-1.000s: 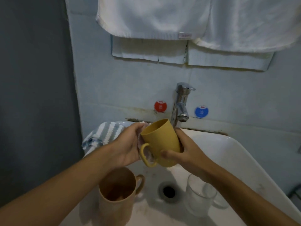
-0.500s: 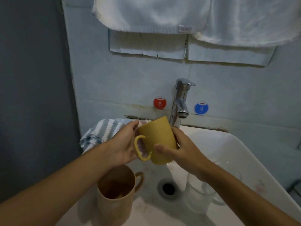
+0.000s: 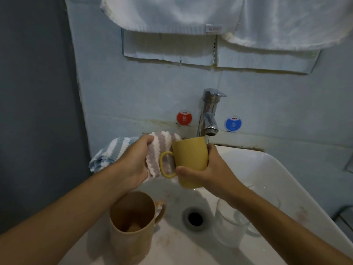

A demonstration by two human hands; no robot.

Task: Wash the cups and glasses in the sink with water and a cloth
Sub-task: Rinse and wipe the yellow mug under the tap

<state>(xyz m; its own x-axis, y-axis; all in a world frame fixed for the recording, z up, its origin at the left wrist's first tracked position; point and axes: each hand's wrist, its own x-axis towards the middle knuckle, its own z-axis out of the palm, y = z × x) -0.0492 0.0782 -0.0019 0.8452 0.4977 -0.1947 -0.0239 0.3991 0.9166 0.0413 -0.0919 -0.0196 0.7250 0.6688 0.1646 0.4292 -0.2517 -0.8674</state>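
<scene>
Under the tap [image 3: 209, 113], our right hand [image 3: 208, 169] makes its grip on the yellow cup [image 3: 188, 159]: thumb curled across the near side, fingers wrapped round the far side. We hold the cup nearly upright above the sink [image 3: 271, 180], its rim just below the spout, where a thin stream of water [image 3: 207, 139] runs down at the rim's right edge. We cannot see into the cup from this angle. Its loop handle points left, toward our other hand.

Our left hand [image 3: 136, 161] clamps a pink-and-white striped cloth [image 3: 162, 150], fingers curled over its top edge. The cloth hangs just beside the cup, behind the handle; whether it touches the cup's wall we cannot tell.

Down in the basin stand two more containers. On the left, a tan cup [image 3: 131, 224] sits upright with its handle to the right; a pale patch shows at its bottom, too dim to identify. On the right, partly behind our right forearm, a clear glass mug [image 3: 232, 228] stands upright; its contents are unclear. The drain [image 3: 194, 219] lies between them.

A blue-and-white striped cloth [image 3: 112, 152] is draped on the sink's back left rim. Red [image 3: 184, 118] and blue [image 3: 233, 123] round stickers flank the tap on the wall, and white towels [image 3: 229, 18] hang above.
</scene>
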